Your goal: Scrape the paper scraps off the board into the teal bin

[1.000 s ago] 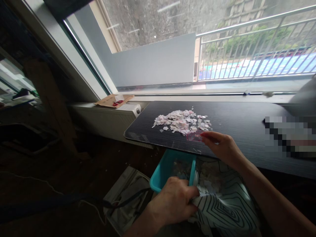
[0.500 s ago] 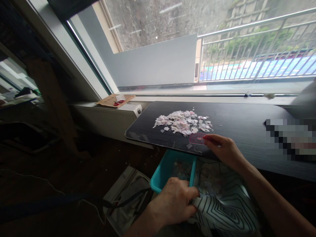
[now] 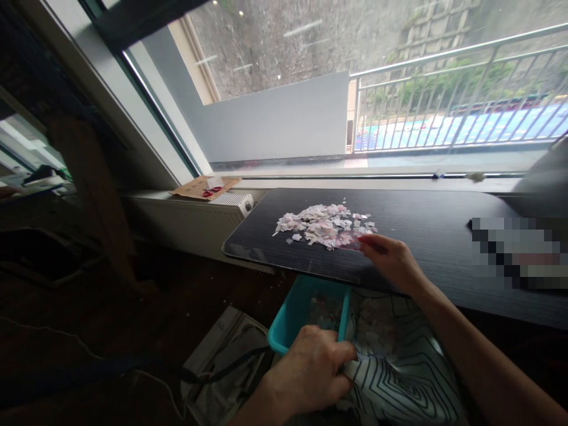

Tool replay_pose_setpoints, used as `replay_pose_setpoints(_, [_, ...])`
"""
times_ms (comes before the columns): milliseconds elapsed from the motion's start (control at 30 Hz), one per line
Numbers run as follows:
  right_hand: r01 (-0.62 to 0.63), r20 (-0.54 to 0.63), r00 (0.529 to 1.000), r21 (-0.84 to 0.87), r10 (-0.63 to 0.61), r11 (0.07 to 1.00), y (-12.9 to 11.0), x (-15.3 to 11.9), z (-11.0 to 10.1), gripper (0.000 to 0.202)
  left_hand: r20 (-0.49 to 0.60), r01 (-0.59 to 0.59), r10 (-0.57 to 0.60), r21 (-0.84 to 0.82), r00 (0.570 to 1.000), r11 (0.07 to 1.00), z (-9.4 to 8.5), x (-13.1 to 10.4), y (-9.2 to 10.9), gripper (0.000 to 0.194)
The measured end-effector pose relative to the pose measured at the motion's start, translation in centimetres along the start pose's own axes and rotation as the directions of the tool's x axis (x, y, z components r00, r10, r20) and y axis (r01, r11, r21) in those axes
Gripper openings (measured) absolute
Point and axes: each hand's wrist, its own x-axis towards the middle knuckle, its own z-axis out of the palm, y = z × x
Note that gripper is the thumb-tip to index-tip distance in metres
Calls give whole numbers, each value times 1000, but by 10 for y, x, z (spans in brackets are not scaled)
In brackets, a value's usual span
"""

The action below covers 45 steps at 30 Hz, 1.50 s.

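Observation:
A loose heap of small pale paper pieces (image 3: 322, 223) lies on the dark table (image 3: 426, 236). My right hand (image 3: 386, 254) pinches a thin, see-through pink card (image 3: 348, 239) at the heap's near right edge. Below the table's front edge, my left hand (image 3: 310, 367) is closed on the rim of a turquoise bin (image 3: 284, 322), with a patterned cloth (image 3: 399, 384) bunched against its fingers. Small scraps show inside the bin, and more pale scraps rest on the cloth.
Red scissors (image 3: 212, 191) lie on brown paper (image 3: 195, 188) on the sill at the left, by a white radiator (image 3: 190, 219). A blurred-out object (image 3: 519, 254) is on the table's right side. A white box (image 3: 217, 367) and a cable stand below left.
My right hand has moved slightly forward and left, bringing the pink card to the paper heap's edge. My left hand keeps its hold on the bin. The view has shifted slightly.

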Motion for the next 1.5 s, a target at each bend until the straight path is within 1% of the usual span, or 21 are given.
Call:
replay_pose_setpoints(100, [37,-26,999,-93,-39,995,5,12,2,29,34,25,-24,-29,999,999,-1,-1,0,7])
replay_pose_setpoints(200, [4,-94,995,-153,-19,988,8,16,-4,31,47,40,-38,-38,998,998,-1,-2,0,7])
replay_pose_setpoints(267, [-8,-110,994,-177,-12,984,8,16,-8,33,45,43,-41,-37,998,998,0,-2,0,7])
replay_pose_setpoints(333, [10,-97,995,-188,-29,982,7,15,-10,33,38,43,-42,-43,998,998,1,-2,0,8])
replay_pose_setpoints(400, [35,-54,998,-178,-45,983,5,14,-9,31,37,44,-42,-52,998,998,1,-3,-1,8])
replay_pose_setpoints(467, [45,-2,999,-156,-45,987,3,11,-9,30,50,43,-41,-55,998,998,1,-3,-1,7])
replay_pose_setpoints(533, [37,19,999,-148,-34,988,2,9,-12,29,67,45,-42,-51,997,998,1,-3,-1,7])
replay_pose_setpoints(667, [-1,-37,999,-154,-4,988,3,5,-21,31,61,52,-50,-41,997,998,1,-2,0,7])
replay_pose_setpoints(767, [-2,-22,1000,-178,-2,984,1,5,-26,30,45,52,-50,-41,998,998,2,-2,0,7])
replay_pose_setpoints(833, [-15,-44,999,-236,5,972,-1,8,-27,30,38,47,-45,-47,998,998,3,-3,0,7])
replay_pose_setpoints(900, [-30,-79,997,-255,10,966,-4,12,-24,30,31,39,-37,-50,999,998,3,-3,-1,8])
replay_pose_setpoints(967, [-12,-58,998,-199,0,980,-6,17,-18,31,24,34,-33,-49,999,998,4,-3,-2,8])
replay_pose_setpoints(1033, [18,9,1000,-141,-17,990,-8,20,-12,30,18,37,-36,-45,999,998,4,-3,-2,8])
replay_pose_setpoints(1100, [23,40,999,-166,-16,986,-9,22,-11,29,22,44,-43,-45,999,998,4,-3,-2,6])
replay_pose_setpoints(1133, [10,27,1000,-209,-5,978,-9,21,-12,29,28,49,-48,-45,998,998,4,-3,-2,5])
replay_pose_setpoints(1200, [-30,-39,999,-296,19,955,-9,19,-19,29,51,54,-52,-48,997,997,3,-3,-2,5])
replay_pose_setpoints(1267, [-43,-73,997,-304,21,952,-9,14,-26,29,74,55,-51,-53,996,997,1,-3,-1,5])
replay_pose_setpoints(1333, [-27,-39,999,-266,17,964,-9,10,-31,28,81,57,-52,-57,995,997,0,-2,0,6])
replay_pose_setpoints(1400, [-23,-9,1000,-266,21,964,-10,5,-34,27,77,62,-57,-58,995,996,0,-1,0,6])
replay_pose_setpoints(1500, [-44,-60,998,-336,25,941,-10,0,-37,27,75,61,-56,-64,996,996,1,-2,0,9])
